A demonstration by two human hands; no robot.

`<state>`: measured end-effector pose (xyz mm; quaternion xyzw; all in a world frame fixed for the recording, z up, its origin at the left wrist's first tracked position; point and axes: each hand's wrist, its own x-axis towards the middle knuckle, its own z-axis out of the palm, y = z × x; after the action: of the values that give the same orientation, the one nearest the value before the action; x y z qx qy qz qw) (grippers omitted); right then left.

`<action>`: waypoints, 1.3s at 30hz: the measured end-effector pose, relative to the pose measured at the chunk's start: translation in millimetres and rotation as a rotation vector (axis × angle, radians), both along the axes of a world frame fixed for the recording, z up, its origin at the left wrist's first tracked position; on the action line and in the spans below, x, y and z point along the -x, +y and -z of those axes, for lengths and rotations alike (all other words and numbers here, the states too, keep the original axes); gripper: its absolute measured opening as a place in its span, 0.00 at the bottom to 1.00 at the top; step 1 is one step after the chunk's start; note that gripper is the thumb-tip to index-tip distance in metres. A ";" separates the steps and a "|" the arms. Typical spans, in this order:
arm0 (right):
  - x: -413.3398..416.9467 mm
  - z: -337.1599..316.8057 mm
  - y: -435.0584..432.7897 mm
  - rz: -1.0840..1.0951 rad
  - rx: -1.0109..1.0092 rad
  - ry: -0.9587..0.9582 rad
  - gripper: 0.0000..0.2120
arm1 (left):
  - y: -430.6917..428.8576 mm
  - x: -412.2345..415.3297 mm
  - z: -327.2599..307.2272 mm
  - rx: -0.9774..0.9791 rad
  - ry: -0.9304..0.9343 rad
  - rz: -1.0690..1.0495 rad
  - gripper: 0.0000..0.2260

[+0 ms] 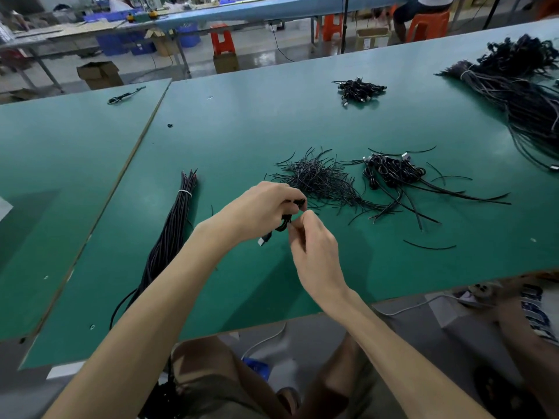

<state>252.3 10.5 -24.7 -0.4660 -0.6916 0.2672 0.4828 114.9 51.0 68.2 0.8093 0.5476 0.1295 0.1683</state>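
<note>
My left hand (260, 210) grips a small coiled black cable (282, 223) above the green table (242, 140); the cable's silver plug (263, 239) hangs below the hand. My right hand (311, 240) meets it from the right, its fingertips pinching at the coil, probably on a thin black tie. Just behind the hands lies a loose heap of thin black wire ties (317, 176).
A pile of coiled cables (393, 173) lies to the right, a smaller pile (360, 89) further back. A long bundle of cables (172, 234) stretches along the left, a big bundle (520, 92) at the far right. Stools, boxes and another bench stand beyond.
</note>
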 end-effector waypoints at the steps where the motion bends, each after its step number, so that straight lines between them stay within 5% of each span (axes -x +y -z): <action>1: 0.4 -1.1 -0.6 0.004 -0.004 -0.020 0.10 | 0.8 -2.0 -0.6 0.012 0.035 0.000 0.11; 7: 2.0 -6.6 -8.1 -0.004 -0.087 -0.117 0.07 | 8.9 -2.0 -2.5 0.188 0.157 -0.059 0.11; 15: 0.3 -2.7 0.2 -0.032 0.064 -0.002 0.10 | -4.2 17.0 -3.9 0.137 -0.154 -0.134 0.12; 18: 0.2 -2.4 1.9 -0.027 0.092 0.040 0.09 | -18.8 24.8 -4.6 -0.185 0.041 -0.185 0.17; 20: -0.7 -1.4 4.5 -0.011 0.117 0.071 0.08 | -36.5 22.1 -5.8 -0.568 0.163 -0.177 0.13; 22: -0.4 -0.6 5.8 -0.016 0.137 0.107 0.09 | -49.5 16.3 -1.0 -0.709 0.161 -0.089 0.08; 26: -0.2 -1.5 4.5 -0.030 0.146 0.104 0.08 | -55.0 7.6 28.9 -0.320 0.125 -0.158 0.15; 28: -0.7 -2.3 3.7 -0.046 0.137 0.101 0.07 | -53.8 6.9 41.3 -0.157 -0.095 -0.242 0.17; 33: -2.6 -1.6 2.0 -0.092 0.089 0.071 0.08 | -45.3 15.7 44.7 -0.017 -0.532 -0.298 0.03; 39: 0.2 2.1 1.3 -0.143 0.021 0.001 0.10 | -41.2 26.9 39.4 0.040 -0.492 -0.236 0.07</action>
<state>252.2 11.8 -26.8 -0.4203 -0.7202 0.3083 0.4578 88.1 9.8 28.8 0.6807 0.5831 0.3302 0.2960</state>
